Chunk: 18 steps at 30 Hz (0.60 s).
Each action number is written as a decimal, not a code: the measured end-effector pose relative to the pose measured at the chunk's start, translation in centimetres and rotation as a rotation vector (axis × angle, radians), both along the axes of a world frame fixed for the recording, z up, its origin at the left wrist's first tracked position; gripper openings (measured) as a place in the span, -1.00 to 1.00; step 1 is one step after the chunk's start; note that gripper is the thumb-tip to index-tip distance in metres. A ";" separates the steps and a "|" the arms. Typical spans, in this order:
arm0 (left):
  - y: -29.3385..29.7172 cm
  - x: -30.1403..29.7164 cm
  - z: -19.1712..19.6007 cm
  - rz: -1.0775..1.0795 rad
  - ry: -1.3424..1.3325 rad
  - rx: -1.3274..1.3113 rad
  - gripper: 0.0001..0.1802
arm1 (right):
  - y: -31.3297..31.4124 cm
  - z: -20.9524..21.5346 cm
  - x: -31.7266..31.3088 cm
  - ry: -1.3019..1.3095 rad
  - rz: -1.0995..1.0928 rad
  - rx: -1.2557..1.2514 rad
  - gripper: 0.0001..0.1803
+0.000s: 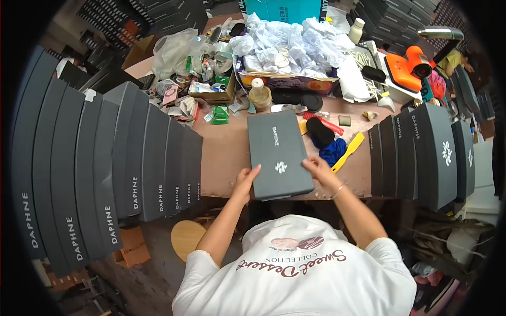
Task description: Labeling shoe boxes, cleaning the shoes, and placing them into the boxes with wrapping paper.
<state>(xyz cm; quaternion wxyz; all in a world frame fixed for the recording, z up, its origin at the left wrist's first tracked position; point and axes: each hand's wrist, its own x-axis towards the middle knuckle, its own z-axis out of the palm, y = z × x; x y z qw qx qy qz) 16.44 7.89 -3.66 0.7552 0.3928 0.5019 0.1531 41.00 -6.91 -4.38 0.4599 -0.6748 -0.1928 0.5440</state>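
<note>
One dark grey flat box (278, 155) lay lengthwise on the brown bench (224, 158), near edge overhanging toward the person. Lid matte, rectangular; white lettering near the far half, small white flower emblem near the near end. Left hand (245, 181) pressed on near-left corner, fingers spread flat on the lid, grip apart, not clamped. Right hand (319, 169) placed at near-right edge, fingers curled over the side of the lid, grip partly together on the box edge. Thin bangle on the right wrist.

Row of upright dark boxes (132, 168) stacked on edge at left, roughly ten counted, white lettering on each spine. Second row of boxes (421, 152) at right, about six counted, two showing the white flower emblem. Teal carton (282, 9) at far edge, partly cut off. Shallow cardboard tray (290, 81) heaped with crumpled white tissue paper (287, 45) behind the box. One plastic bottle with white cap (259, 95), one yellow scraper (349, 151), one blue cloth (333, 150), one orange tool (408, 64). Smaller clutter at far left too jumbled to count.
</note>
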 end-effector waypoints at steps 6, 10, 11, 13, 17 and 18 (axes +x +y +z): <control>3.6 -2.6 -0.1 -0.278 -0.055 0.008 -0.61 | 0.1 7.7 -2.4 0.188 -0.101 0.100 -0.34; 2.7 -3.0 1.5 -0.285 -0.098 -0.180 -0.57 | -0.4 4.4 -4.2 0.266 -0.264 0.013 -0.53; 2.7 -3.2 1.9 -0.307 -0.115 -0.220 -0.52 | -0.6 5.5 -4.6 0.346 -0.343 0.061 -0.56; 2.5 -3.8 2.6 -0.315 -0.050 -0.078 -0.44 | -0.4 7.1 -6.3 0.528 -0.553 0.231 -0.69; 6.3 -6.8 4.5 -0.179 0.076 0.464 -0.21 | 2.2 9.5 -12.9 0.128 -0.255 0.074 -0.41; 7.4 -8.8 4.4 -0.166 0.016 0.457 -0.10 | 2.1 8.6 -12.9 -0.018 0.092 0.152 -0.40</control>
